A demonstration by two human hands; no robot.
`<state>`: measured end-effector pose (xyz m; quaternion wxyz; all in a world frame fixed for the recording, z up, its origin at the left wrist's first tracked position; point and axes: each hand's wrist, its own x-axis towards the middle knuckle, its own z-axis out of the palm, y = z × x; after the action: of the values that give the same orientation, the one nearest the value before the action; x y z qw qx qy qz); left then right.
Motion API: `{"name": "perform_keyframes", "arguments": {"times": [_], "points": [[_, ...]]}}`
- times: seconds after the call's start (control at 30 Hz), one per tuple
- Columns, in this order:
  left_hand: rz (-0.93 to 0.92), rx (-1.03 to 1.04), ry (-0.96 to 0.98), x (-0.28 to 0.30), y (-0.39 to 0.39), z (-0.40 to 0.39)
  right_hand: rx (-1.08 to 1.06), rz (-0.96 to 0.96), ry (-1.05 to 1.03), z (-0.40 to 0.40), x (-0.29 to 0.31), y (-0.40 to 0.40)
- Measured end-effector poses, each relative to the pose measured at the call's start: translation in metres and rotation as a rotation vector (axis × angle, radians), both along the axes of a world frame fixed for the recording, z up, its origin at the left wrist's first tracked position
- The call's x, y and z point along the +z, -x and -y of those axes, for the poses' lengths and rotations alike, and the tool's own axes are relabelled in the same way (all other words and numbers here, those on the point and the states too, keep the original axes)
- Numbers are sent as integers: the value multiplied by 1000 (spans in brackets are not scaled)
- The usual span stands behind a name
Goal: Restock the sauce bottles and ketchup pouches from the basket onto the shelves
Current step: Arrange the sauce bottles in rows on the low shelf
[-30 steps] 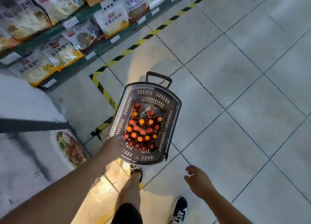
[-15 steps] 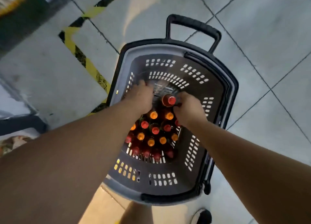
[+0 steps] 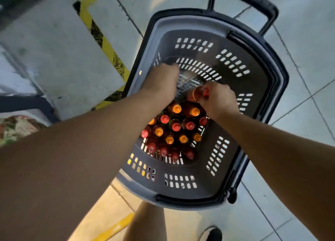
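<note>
While both hands reach into the dark slotted plastic basket [image 3: 257,46], a tilted bottle could topple its neighbours.
The right hand [image 3: 219,99] pinches a red-capped sauce bottle [image 3: 198,94]; whether the left hand [image 3: 161,81] grips anything cannot be told; packed upright bottles [image 3: 174,130] crowd close.

Bare forearms, black shoe [image 3: 212,234] with white trim

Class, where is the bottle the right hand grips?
In the head view, the bottle lies tilted in the right hand, above the upright bottles, inside the basket.
</note>
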<state>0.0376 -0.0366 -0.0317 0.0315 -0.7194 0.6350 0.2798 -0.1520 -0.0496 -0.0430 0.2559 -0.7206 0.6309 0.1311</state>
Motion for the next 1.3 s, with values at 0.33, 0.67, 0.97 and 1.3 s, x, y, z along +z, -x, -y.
{"name": "perform_keyframes", "arguments": {"times": [0.33,0.67,0.97,1.3], "points": [[-346,386,302,188,18,-131,-378,423,105,-86,218,82],[-616,776,401,362,133,-335,-276,641,126,-223,375,208],[-692,1039,358,453,196,-514,38,663,14,-327,480,261],[-754,1174,453,454,148,-711,169,612,-13,-471,484,174]]}}
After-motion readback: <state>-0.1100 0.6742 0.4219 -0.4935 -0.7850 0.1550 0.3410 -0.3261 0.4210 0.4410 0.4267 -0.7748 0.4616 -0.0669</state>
